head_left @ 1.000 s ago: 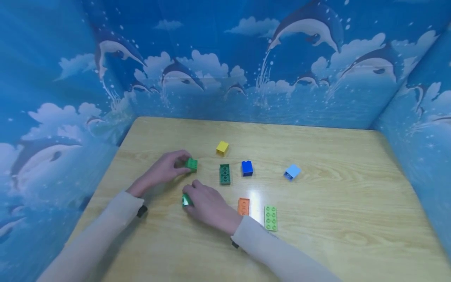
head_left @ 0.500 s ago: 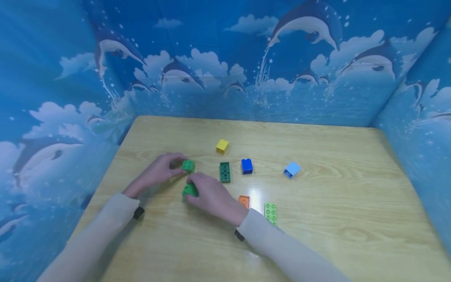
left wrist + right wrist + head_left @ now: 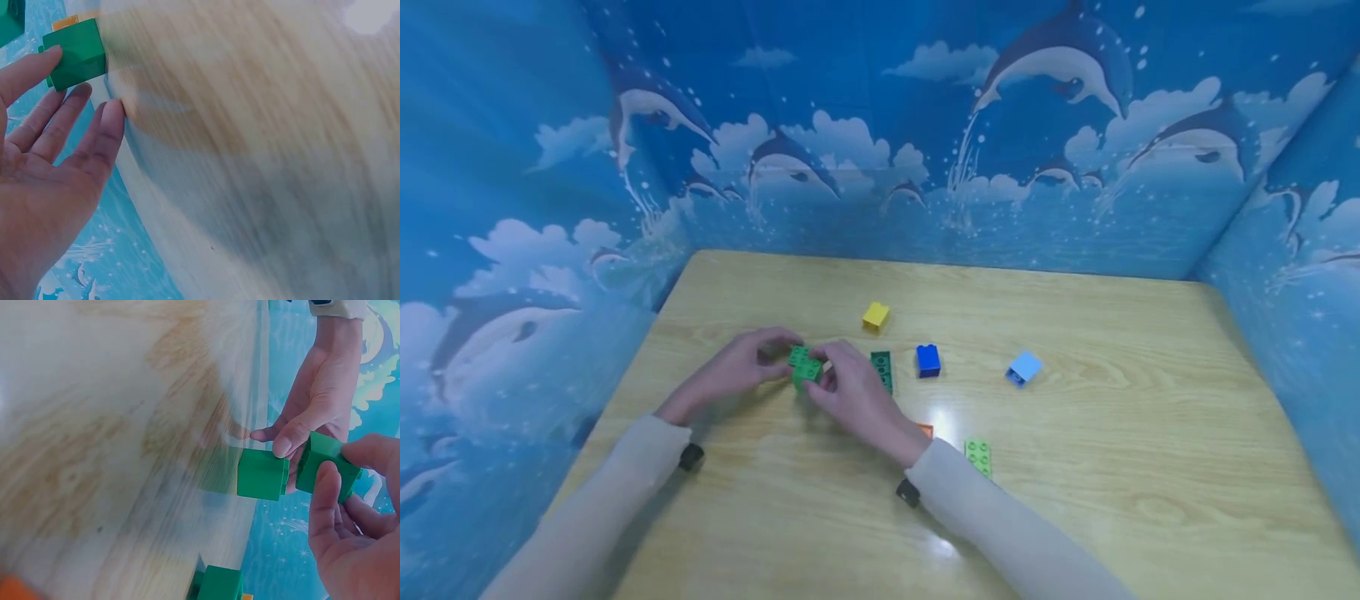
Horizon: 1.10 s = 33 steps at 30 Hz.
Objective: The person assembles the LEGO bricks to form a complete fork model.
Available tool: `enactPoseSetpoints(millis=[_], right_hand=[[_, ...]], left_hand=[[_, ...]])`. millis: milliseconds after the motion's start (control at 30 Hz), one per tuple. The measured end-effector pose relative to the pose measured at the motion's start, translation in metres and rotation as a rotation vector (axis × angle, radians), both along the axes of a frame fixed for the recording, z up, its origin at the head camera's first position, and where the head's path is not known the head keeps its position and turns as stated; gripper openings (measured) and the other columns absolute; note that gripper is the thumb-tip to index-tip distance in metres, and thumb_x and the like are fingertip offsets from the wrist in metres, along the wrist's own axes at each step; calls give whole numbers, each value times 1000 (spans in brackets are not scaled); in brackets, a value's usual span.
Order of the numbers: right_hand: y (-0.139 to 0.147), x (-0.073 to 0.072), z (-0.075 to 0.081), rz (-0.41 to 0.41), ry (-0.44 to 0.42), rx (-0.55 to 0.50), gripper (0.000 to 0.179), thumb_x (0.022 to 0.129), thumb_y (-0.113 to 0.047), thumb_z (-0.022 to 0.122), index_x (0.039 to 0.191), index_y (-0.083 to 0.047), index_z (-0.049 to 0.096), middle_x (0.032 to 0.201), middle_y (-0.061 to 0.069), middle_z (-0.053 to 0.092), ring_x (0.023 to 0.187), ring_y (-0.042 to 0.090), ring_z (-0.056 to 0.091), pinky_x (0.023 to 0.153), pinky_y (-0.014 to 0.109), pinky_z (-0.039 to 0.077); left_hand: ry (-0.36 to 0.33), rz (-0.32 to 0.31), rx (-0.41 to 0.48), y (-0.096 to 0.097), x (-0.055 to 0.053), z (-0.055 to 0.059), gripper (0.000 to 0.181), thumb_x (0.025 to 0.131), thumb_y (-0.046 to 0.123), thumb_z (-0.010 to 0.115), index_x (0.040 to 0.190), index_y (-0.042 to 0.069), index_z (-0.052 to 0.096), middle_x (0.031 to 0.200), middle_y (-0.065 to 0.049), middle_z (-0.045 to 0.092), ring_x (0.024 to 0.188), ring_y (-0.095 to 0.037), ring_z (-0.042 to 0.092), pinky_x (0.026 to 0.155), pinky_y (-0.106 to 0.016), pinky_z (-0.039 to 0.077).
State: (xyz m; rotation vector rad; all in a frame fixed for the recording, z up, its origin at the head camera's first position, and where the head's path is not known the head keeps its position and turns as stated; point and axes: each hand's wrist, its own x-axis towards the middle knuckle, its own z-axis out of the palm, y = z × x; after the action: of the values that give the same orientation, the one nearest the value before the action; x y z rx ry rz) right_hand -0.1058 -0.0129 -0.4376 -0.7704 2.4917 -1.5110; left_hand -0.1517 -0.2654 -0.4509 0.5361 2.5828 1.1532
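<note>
Green brick [image 3: 324, 460] tilted over the table [image 3: 1097, 450], just above the studs of the lower brick [image 3: 259, 474]

Hands near each other, each on its own brick: the right hand [image 3: 857, 400] pinches the green brick between thumb and fingers, the left hand [image 3: 730, 371] holds the lower brick, which appears to stand upright on the wood; seen from the head, the green brick sits slightly right of it and nearer the wearer; both are plain green and blocky, no clear long axis, small round studs; a thin gap shows between them
</note>
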Motion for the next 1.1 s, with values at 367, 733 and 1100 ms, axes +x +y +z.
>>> enactPoseSetpoints(millis=[367, 733, 1100], right_hand=[[-11, -17, -2, -59, 63, -77, 43, 99, -1, 79, 139, -2, 63, 129, 10, 66, 97, 17, 70, 83, 26, 62], [-16, -31, -7, -73, 40, -44, 43, 99, -2, 79, 139, -2, 64, 130, 10, 68, 96, 12, 69, 81, 19, 59], [-19, -32, -9, -48, 27, -59, 32, 106, -16, 74, 136, -7, 68, 123, 3, 70, 96, 10, 69, 79, 19, 59]], left_hand=[[-18, 27, 59, -5, -1, -9, 42, 98, 7, 82, 138, 5, 70, 130, -11, 73, 121, -33, 68, 101, -53, 58], [-20, 42, 65, -2, -3, -5, 41, 97, 8, 83, 136, 7, 73, 127, -8, 75, 118, -30, 70, 100, -52, 59], [-17, 57, 57, -4, -4, -6, 42, 97, 8, 84, 137, 8, 72, 130, -7, 75, 119, -29, 70, 100, -51, 59]])
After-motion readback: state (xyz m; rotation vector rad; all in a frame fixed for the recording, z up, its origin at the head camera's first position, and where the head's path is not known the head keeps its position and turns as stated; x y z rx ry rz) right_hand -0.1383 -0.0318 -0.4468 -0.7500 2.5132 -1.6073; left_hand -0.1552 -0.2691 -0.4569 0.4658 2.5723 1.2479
